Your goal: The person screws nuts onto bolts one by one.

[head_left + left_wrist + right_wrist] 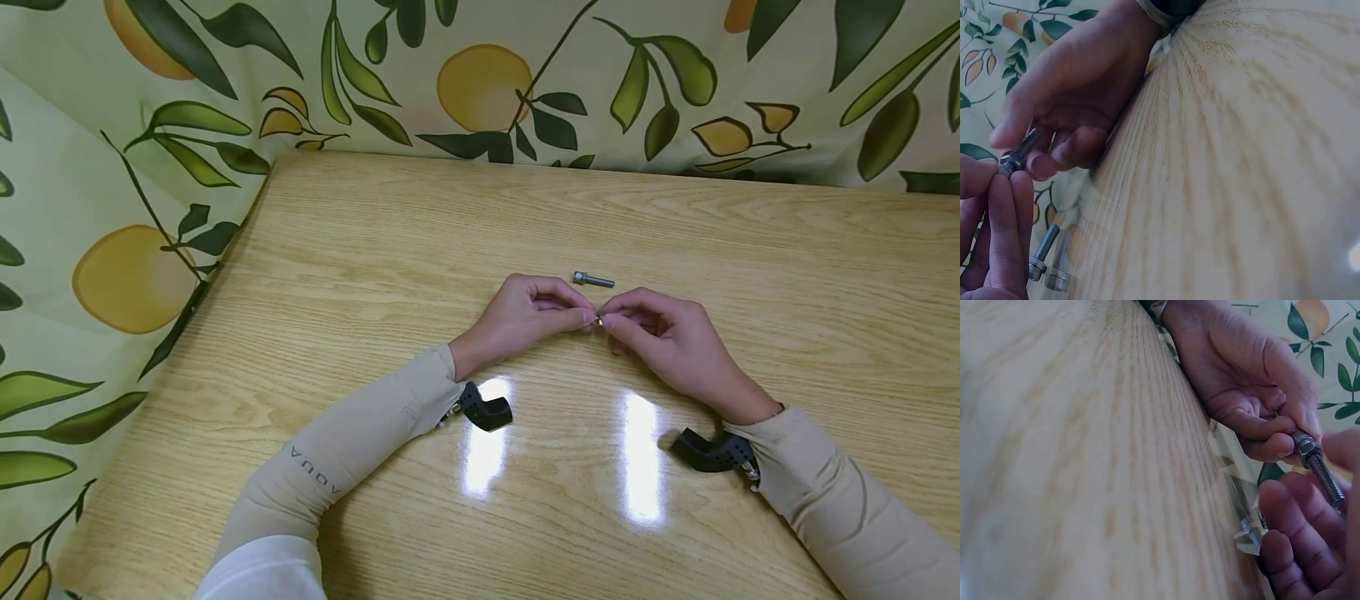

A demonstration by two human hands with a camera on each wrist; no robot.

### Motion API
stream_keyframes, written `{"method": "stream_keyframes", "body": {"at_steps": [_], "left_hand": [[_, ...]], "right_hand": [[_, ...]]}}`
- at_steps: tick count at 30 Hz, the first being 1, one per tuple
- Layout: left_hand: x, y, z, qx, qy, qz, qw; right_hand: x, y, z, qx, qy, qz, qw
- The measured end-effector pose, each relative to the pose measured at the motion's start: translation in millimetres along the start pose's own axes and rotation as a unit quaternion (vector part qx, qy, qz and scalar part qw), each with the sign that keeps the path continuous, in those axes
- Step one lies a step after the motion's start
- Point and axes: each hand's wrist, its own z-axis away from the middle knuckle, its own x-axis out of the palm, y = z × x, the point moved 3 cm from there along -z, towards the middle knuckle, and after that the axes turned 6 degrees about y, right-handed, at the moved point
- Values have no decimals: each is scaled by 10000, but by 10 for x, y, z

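Between both hands, over the table, is a metal bolt (pixel 1325 481) with a hex nut (pixel 1308 449) on its thread. My left hand (pixel 522 319) pinches it at the head end between thumb and fingers. From the other side, the thumb and bent fingers of my right hand (pixel 670 340) surround the threaded end (pixel 1027 144). Gaps show beside the thread in both wrist views; whether the right thumb touches the nut cannot be told. A second bolt (pixel 593 279) lies on the table just beyond the hands, a ring or nut near its head (pixel 1037 269).
The wood-grain table (pixel 375 250) shows two bright light reflections in front of the hands. A curtain (pixel 360 75) with fruit and leaf print hangs along its back and left edges. Black wrist mounts (pixel 486 408) stick out below both sleeves.
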Motion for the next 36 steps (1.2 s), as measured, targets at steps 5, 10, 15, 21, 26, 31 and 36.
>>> {"method": "stream_keyframes", "body": {"at_steps": [5,10,15,21,26,31,36], "left_hand": [[6,3,-2,20,39,-35,10000],[3,6,-2,25,24,-14,10000],[4,1,-6,9,25,-19,10000],[3,4,-6,16,18,-2,10000],[1,6,-1,15,32,-37,10000],[-1,3,2,16,26,-34,10000],[0,-5,-2,26,17,-49,10000]], "right_hand": [[5,-7,5,-165,81,-28,9998],[-1,-6,-1,-40,37,117,9999],[2,-7,-1,-111,56,-28,9999],[8,-6,-11,-120,2,-33,9999],[9,-9,-7,-124,55,-42,9999],[7,-7,-4,-130,23,75,9999],[7,-6,-3,-192,55,-28,9998]]}}
